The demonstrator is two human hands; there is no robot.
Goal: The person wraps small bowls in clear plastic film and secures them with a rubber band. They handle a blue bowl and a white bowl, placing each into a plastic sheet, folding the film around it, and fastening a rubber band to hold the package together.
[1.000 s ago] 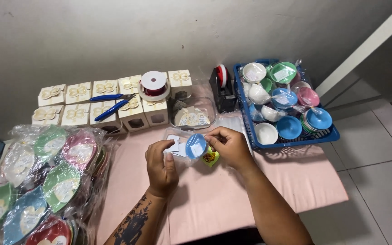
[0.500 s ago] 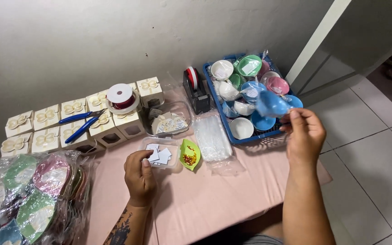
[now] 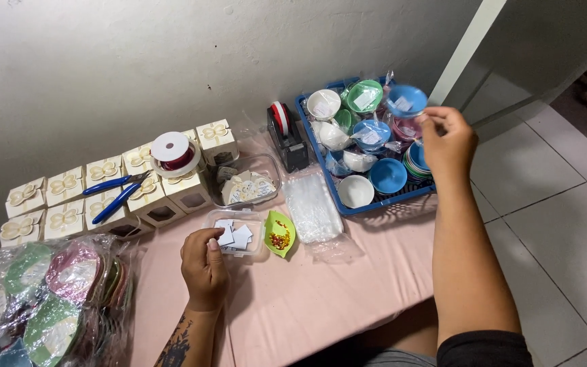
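Note:
My right hand is stretched out over the blue basket at the right and pinches a small blue bowl wrapped in clear plastic. The basket holds several wrapped bowls in white, green, blue and pink. My left hand rests on the pink tablecloth with its fingertips at a clear plastic box of small white cards. A little green dish of coloured beads lies right beside that box.
Cream gift boxes with bows line the wall, with blue-handled pliers and a red ribbon spool on top. A clear tub, black tape dispenser, stack of clear bags and bagged coloured dishes surround the hands.
My right hand has carried the wrapped blue bowl from in front of me out to the far side of the blue basket. My left hand has dropped to the clear card box.

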